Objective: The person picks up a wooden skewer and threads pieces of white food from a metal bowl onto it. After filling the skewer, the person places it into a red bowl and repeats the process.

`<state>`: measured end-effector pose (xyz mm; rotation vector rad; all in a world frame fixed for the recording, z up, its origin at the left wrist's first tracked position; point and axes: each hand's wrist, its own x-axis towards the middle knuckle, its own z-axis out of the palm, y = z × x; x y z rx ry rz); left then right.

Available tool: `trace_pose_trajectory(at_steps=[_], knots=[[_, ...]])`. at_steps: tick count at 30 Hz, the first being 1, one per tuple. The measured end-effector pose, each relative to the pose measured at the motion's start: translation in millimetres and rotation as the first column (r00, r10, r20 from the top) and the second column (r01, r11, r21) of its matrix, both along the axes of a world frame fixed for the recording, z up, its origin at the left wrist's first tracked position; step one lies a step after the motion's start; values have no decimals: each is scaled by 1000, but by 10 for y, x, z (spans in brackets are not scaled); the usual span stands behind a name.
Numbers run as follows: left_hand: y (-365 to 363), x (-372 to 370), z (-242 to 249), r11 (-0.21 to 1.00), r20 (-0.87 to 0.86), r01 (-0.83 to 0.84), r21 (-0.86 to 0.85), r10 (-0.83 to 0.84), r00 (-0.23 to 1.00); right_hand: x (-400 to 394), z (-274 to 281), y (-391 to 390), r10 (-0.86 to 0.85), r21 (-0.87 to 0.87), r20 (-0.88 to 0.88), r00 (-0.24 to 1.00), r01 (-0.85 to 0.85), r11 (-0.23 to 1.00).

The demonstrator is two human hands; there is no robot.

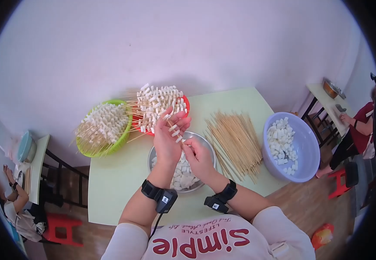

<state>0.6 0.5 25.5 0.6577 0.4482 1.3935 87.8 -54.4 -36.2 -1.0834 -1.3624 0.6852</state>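
Observation:
A skewer with several white pieces (176, 133) is held between my hands above a metal bowl (212, 152). My left hand (167, 138) is turned palm up, its fingers curled round the upper part of the skewer. The thumb and fingers of my right hand (197, 157) pinch near its lower end. White chunks (183, 175) lie in the metal bowl below. Just beyond my left hand, loaded skewers (157, 102) are heaped in a red basket (187, 104). Bare sticks (235, 141) lie in a pile right of the bowl.
A green basket (121, 141) of loaded skewers stands at the table's left. On the right is a purple basin (307, 151) with white chunks. One person (19, 203) sits far left, another (363, 125) far right. Red stools (64, 227) stand on the floor.

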Motion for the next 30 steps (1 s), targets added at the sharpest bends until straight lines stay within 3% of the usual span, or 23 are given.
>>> trace_pose_trajectory(at_steps=[13,19,21,24,30], knots=[[-20,54,-144,1000,-106,-16,24,18,994,-16,30,-42,-15,11,-39,999,16,1000],[-28,41,-26,1000,-74,8,25,-6,997,5,1,-34,-2,-1,-41,999,2,1000],[-57,22,135,997,16,-39,-69,40,999,18,-30,-38,11,10,-43,999,-11,1000],[63,-98,51,998,-7,18,64,-17,1000,23,-54,-48,32,-20,-12,999,-33,999],[92,-109,18,998,-50,-53,-16,52,997,-15,-39,-58,67,-10,-11,998,-67,998]])
